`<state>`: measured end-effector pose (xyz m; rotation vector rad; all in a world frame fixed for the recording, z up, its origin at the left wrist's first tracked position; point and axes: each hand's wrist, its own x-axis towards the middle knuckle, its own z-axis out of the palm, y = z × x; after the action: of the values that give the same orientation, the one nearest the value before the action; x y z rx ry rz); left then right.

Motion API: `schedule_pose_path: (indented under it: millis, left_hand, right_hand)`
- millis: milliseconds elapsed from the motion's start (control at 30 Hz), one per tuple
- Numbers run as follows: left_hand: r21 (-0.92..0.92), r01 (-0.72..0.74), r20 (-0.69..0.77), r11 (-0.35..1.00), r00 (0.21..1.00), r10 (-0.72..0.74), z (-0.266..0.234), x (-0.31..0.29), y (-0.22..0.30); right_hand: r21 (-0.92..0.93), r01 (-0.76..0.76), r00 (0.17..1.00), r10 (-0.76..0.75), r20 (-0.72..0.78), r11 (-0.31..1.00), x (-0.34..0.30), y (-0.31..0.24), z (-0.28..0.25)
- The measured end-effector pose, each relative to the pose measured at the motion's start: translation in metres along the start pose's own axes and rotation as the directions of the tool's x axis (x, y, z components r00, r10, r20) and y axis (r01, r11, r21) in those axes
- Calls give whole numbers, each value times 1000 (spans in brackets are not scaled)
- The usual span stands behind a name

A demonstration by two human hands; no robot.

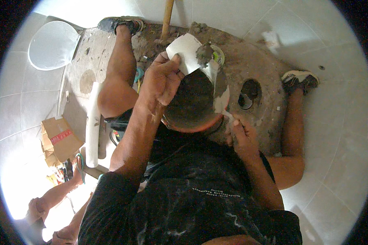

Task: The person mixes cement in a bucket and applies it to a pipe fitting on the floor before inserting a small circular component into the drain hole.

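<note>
White thin piece, one: gripped between thumb and fingers of the left hand, raised over the far rim of the bucket; grey paste at its right end. Bucket, one: orange rim, dark inside, set toward the near edge of the rough floor. Right hand, closed around a small pale handle at the bucket's right rim; far end of the tool unclear. Wooden pole, one: at the floor's far edge. Hole, one: toward the floor's right edge. White pipe, one: by the floor's left edge. Cardboard box, one: beyond the pipe, left.
</note>
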<state>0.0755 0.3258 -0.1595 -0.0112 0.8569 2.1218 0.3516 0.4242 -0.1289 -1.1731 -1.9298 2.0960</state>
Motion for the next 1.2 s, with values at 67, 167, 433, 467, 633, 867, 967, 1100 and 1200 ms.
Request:
schedule_pose_path:
  millis: [67,167,433,467,633,867,967,1100,1200]
  left_hand:
    - [42,-22,19,999,1000,21,2,1,2]
    - [69,-13,52,998,999,9,10,-1,-1]
    - [-10,-47,44,999,998,47,-4,3,0]
    - [-44,-49,71,998,996,52,-7,4,3]
    - [-4,39,170,999,985,-38,-17,0,23]
    - [-28,54,207,998,977,-47,-23,-9,27]
    - [-27,54,145,998,988,-49,-17,-12,31]
    - [-24,68,113,997,992,-65,-23,-7,35]
    - [57,75,158,996,984,-83,-21,-9,35]
  right_hand:
    - [81,13,1000,-14,9,997,4,-21,5]
    - [-34,59,997,-58,42,998,17,-33,4]
    - [-528,321,935,-351,45,786,12,-23,9]
    - [-491,197,976,-218,13,849,7,-26,4]
    - [-446,318,925,-376,-46,837,18,-28,-15]
    - [-566,365,917,-389,84,739,38,-58,-25]
    - [-560,290,939,-344,10,776,37,-50,-30]
    - [-138,106,994,-106,8,985,21,-70,-17]
    - [-87,0,993,10,114,996,21,-74,-4]
